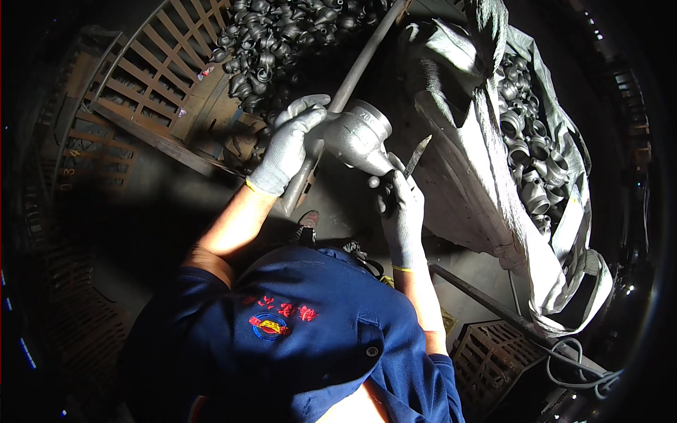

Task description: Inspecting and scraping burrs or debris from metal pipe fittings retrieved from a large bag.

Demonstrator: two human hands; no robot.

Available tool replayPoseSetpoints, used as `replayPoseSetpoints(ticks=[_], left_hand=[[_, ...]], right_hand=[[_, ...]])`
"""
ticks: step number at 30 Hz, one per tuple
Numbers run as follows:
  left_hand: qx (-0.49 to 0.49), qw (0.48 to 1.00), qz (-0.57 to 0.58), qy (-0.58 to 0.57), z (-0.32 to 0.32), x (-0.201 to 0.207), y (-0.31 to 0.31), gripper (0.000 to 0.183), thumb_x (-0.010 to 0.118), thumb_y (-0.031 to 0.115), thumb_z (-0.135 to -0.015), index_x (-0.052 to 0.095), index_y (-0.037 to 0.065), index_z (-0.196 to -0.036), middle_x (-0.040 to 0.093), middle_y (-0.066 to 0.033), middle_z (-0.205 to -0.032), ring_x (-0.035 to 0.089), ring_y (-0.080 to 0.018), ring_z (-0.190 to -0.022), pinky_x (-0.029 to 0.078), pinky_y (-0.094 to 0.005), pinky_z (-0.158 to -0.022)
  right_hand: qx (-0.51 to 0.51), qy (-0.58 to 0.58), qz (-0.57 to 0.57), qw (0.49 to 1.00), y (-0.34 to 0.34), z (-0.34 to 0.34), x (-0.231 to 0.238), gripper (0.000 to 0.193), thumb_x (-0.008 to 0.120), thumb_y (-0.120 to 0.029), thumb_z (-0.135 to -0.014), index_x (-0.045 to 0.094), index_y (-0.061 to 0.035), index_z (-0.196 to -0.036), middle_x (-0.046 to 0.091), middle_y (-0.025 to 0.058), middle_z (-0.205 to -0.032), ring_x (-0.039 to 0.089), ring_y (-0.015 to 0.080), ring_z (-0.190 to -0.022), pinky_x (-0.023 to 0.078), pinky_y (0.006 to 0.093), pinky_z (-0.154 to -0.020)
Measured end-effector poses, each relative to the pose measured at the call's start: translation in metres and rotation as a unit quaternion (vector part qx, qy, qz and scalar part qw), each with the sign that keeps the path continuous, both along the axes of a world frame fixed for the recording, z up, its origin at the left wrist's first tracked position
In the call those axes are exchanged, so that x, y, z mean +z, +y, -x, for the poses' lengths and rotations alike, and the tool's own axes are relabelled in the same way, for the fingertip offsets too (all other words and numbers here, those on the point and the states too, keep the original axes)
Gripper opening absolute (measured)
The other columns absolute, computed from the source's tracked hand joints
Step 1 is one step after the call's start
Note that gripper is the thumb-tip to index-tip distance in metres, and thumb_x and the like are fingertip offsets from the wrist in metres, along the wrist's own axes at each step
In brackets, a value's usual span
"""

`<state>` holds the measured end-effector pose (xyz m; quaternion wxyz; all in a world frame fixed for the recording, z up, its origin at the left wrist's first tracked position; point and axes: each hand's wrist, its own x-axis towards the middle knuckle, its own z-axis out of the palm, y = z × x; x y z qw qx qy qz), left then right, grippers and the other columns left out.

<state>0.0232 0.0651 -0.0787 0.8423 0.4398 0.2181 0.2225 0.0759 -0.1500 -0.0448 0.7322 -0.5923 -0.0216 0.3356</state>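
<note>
Grey-gloved, the left hand (pixel 288 144) grips one end of a metal fitting (pixel 358 137) between the two hands, likely to steady it. Right of that grip, the right hand (pixel 403 215) closes on a blade-like tool (pixel 419 155), apparently angled so its tip clears the metal. Below the left grip, red lettering (pixel 288 310) and a round emblem (pixel 269 326) mark the shirt (pixel 317 352); right of it, small characters (pixel 367 118) mark the fitting's collar.

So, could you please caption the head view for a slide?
Gloved left hand on a grey fitting; right hand at its lower end, holding a slim pointed tool.
</note>
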Motion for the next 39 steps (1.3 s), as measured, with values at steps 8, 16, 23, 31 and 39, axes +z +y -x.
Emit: replayPoseSetpoints(ticks=[8, 16, 23, 31, 39], left_hand=[[-0.022, 0.993, -0.115, 0.024, 0.005, 0.025, -0.005, 0.023, 0.049, 0.004, -0.092, 0.058, -0.002, -0.113, 0.066, -0.0106, -0.100, 0.064, -0.0167, -0.096, 0.049, -0.0282, -0.089], [-0.009, 0.988, -0.152, 0.029, 0.001, 0.024, -0.005, 0.019, 0.057, 0.011, -0.093, 0.063, 0.002, -0.109, 0.068, -0.0031, -0.090, 0.061, -0.0065, -0.080, 0.047, -0.0199, -0.074], [-0.067, 0.988, -0.133, 0.036, 0.001, 0.026, 0.000, 0.024, 0.052, 0.009, -0.093, 0.061, -0.001, -0.113, 0.066, -0.0050, -0.093, 0.060, -0.0090, -0.086, 0.047, -0.0237, -0.084], [-0.053, 0.983, -0.124, 0.123, -0.003, 0.013, 0.017, 0.016, 0.058, 0.011, -0.091, 0.066, 0.003, -0.101, 0.066, 0.0008, -0.080, 0.055, -0.0028, -0.067, 0.041, -0.0153, -0.060], [-0.028, 0.977, -0.178, 0.113, -0.009, 0.000, 0.026, 0.011, 0.062, 0.015, -0.090, 0.066, 0.004, -0.089, 0.063, -0.0003, -0.080, 0.056, -0.0072, -0.077, 0.044, -0.0241, -0.076]], right_hand=[[0.021, -0.011, -0.012, 1.000, -0.002, -0.002, -0.010, 0.041, 0.044, -0.030, -0.100, 0.056, 0.0036, -0.121, 0.061, 0.0035, -0.075, 0.045, 0.0052, -0.056, 0.034, 0.0184, -0.051], [0.113, -0.315, 0.176, 0.926, -0.012, -0.003, -0.028, 0.022, 0.046, -0.017, -0.099, 0.057, 0.0013, -0.105, 0.059, 0.0047, -0.071, 0.048, 0.0062, -0.057, 0.038, 0.0198, -0.051], [0.029, -0.139, 0.098, 0.985, -0.004, 0.002, -0.018, 0.033, 0.040, -0.025, -0.101, 0.061, 0.0012, -0.097, 0.061, 0.0041, -0.070, 0.049, 0.0068, -0.055, 0.034, 0.0198, -0.046], [0.037, 0.046, -0.042, 0.997, 0.000, -0.003, -0.027, 0.042, 0.050, -0.027, -0.096, 0.056, 0.0031, -0.125, 0.065, 0.0044, -0.089, 0.046, 0.0037, -0.065, 0.035, 0.0182, -0.055], [0.088, 0.073, -0.010, 0.993, -0.001, 0.000, -0.028, 0.037, 0.050, -0.035, -0.097, 0.057, -0.0014, -0.112, 0.064, 0.0058, -0.079, 0.043, 0.0052, -0.050, 0.032, 0.0192, -0.045]])
